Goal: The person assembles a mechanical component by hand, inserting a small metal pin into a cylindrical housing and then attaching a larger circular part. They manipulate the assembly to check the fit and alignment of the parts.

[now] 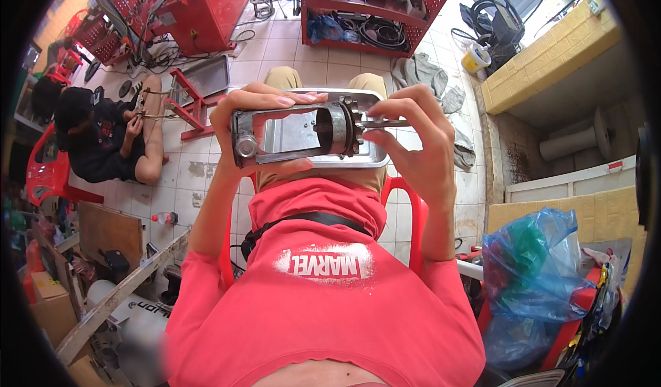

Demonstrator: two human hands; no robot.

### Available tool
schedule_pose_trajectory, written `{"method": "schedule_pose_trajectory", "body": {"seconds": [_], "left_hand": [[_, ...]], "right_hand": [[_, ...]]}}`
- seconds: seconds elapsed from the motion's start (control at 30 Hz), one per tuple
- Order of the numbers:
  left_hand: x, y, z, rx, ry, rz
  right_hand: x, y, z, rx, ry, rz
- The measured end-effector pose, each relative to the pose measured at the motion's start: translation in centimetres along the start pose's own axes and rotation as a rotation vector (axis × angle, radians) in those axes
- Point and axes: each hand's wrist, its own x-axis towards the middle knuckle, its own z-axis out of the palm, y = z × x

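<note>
A grey metal frame [279, 157] with an open middle and a round bolt at its left end lies across my left hand [226, 117]. The fingers are wrapped along its far side, with the thumb on its near side. At the frame's right end sits a dark toothed sprocket [352, 127] against a metal ring. From the sprocket a thin metal rod [394, 123] sticks out to the right. The thumb and fingers of my right hand [428, 129] close around this rod. Below the part, a shallow silver tray [376, 158] rests on my lap, partly covered by my hands.
To the left a person [89, 129] in dark clothes sits handling a small metal part. A red stand [193, 105] and a metal pan [210, 76] are nearby. Ahead stands a red tool cart [372, 22]. Grey cloth [423, 77] lies on the floor; a blue plastic bag [530, 266] is at right.
</note>
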Motion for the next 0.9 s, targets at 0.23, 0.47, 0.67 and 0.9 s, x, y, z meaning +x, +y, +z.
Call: {"method": "schedule_pose_trajectory", "body": {"seconds": [0.23,0.47,0.67,0.9], "left_hand": [[-0.7,-0.1,-1.2,0.064,-0.113,-0.033],[-0.2,0.1,-0.5,0.053,-0.109,-0.003],[-0.4,0.0,-0.6,0.043,-0.111,-0.008],[-0.5,0.0,-0.4,0.034,-0.096,-0.016]], "right_hand": [[-0.4,1.1,0.5,0.012,-0.145,0.05],[0.3,0.4,-0.3,-0.02,-0.143,-0.046],[0.2,1.5,0.6,0.039,0.001,-0.143],[0.0,1.4,0.0,-0.08,-0.112,-0.097]]}}
